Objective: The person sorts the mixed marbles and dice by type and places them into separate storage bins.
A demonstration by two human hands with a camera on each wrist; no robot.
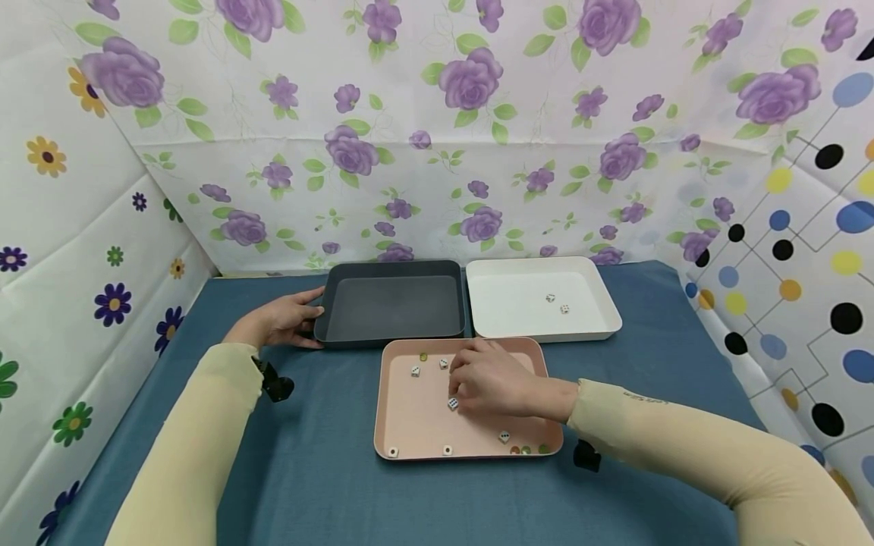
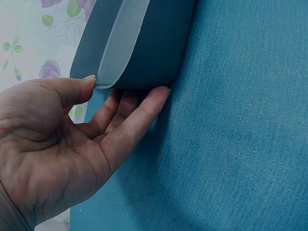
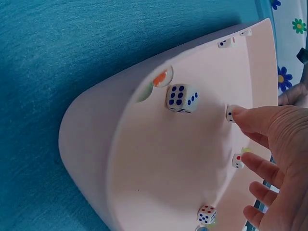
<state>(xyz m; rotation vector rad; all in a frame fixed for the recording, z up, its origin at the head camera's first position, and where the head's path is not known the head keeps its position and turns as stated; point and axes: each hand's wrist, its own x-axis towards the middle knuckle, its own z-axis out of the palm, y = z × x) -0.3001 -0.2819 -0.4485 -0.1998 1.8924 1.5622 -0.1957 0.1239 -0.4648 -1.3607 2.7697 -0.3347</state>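
My left hand [image 1: 290, 320] holds the left side of a dark grey tray [image 1: 394, 268]. In the left wrist view, the thumb meets the tray's rim while the other fingers [image 2: 137, 122] lie against its outer wall. Over a pink tray [image 1: 410, 425] hovers my right hand [image 1: 488, 379], fingers pointing down and spread apart. Its thumb tip overlaps a white die [image 3: 230, 113] in the right wrist view. Another die [image 3: 237, 160] sits close to the index fingertip. A larger-looking die [image 3: 182, 98] lies near the tray's wall, beside a clear bead [image 3: 163, 77] with an orange core.
Two dice [image 1: 564, 309] lie in the white tray [image 1: 498, 303] at the back right. Small glass beads [image 1: 526, 450] and a die [image 1: 504, 437] occupy the pink tray's near right corner. Flowered cloth [image 1: 410, 189] hangs behind the blue tabletop [image 1: 321, 470].
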